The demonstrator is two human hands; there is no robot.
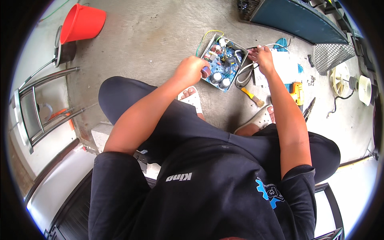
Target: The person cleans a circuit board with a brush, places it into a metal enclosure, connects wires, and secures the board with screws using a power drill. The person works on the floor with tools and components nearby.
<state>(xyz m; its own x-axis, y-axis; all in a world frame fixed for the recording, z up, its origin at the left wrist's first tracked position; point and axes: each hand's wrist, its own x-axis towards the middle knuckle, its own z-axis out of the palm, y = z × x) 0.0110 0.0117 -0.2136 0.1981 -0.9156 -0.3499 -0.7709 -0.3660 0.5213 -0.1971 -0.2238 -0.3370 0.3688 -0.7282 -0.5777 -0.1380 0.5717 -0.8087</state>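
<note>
While our left hand [191, 72] clasps a dark reddish cylinder [206, 72], perhaps steadying the open grey rectangular box [237, 45] on concrete floor [144, 52], our right hand [261, 58] bends alongside. Whether it pinches anything, we cannot tell.

A rough, matt, concrete-like finish is being shown by the floor [140, 60], while smooth, faintly glossy plastic is being displayed by the red bucket [86, 24], shiny tubular metal by the rack [37, 110], slight sheen by the blue circuit board [216, 66], and matt cloth by the black shirt [208, 200].
</note>
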